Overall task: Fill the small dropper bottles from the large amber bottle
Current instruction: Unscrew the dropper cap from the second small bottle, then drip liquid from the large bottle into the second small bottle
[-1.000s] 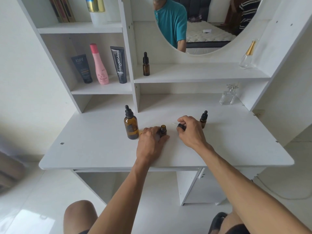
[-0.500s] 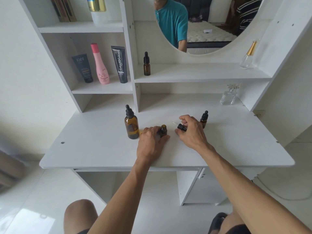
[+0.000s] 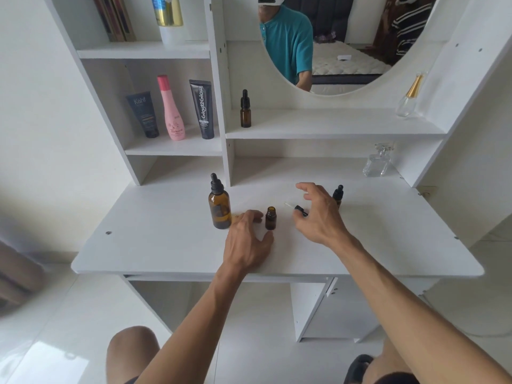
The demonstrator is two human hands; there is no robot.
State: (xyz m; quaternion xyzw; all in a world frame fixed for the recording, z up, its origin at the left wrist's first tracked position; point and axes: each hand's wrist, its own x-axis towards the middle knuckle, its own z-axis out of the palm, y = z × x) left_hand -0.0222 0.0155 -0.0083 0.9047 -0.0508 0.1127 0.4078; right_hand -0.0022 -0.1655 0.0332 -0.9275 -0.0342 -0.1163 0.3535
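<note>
small bottle uncapped on bench | l grip apart beside it, r grip apart over dropper cap | next: steady large amber bottle, unscrew slow

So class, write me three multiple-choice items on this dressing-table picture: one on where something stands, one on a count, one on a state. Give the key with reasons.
1. Where does the large amber bottle stand?
A. on the tabletop, left of the open small bottle
B. on the mirror shelf
C. on the floor

2. How many small amber dropper bottles are in view?
A. one
B. three
C. five

3. What state is the small bottle by the left hand in?
A. capped
B. lying on its side
C. upright, cap off

Key: 1 A, it stands on the white tabletop. 2 B, one open, one capped behind the right hand, one on the shelf. 3 C, its dropper cap lies beside it.
</note>
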